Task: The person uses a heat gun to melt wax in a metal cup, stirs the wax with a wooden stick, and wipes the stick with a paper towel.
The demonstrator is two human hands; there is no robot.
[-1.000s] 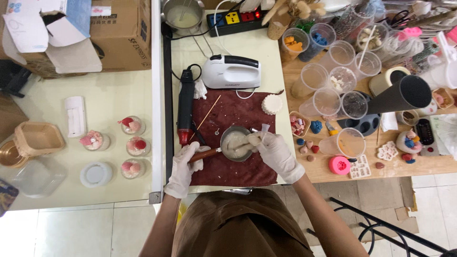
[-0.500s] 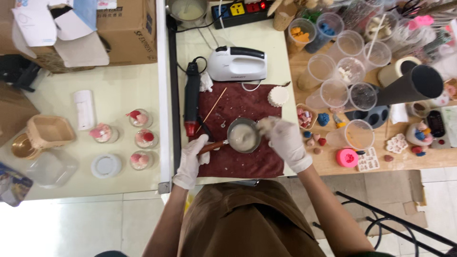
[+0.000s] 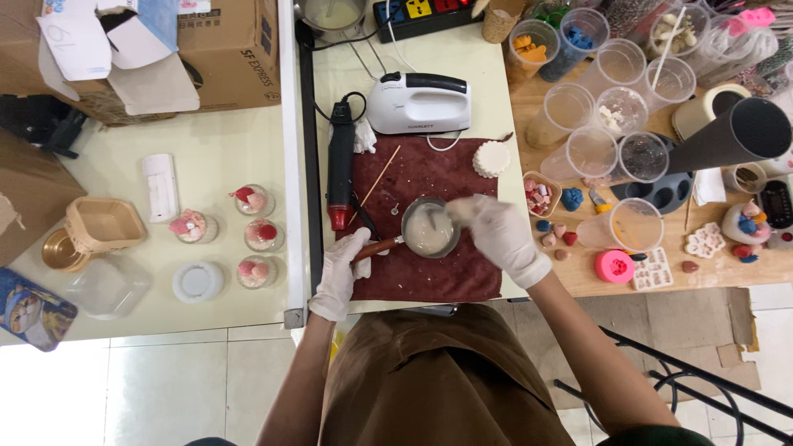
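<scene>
Saucepan [image 3: 429, 229] of pale creamy liquid [image 3: 428, 234]

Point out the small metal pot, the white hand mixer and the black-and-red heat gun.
small metal pot [image 3: 429, 229]: head view, on the pale mixture inside it.
white hand mixer [image 3: 417, 103]: head view, middle of its white body.
black-and-red heat gun [image 3: 339, 161]: head view, on the black barrel.
</scene>
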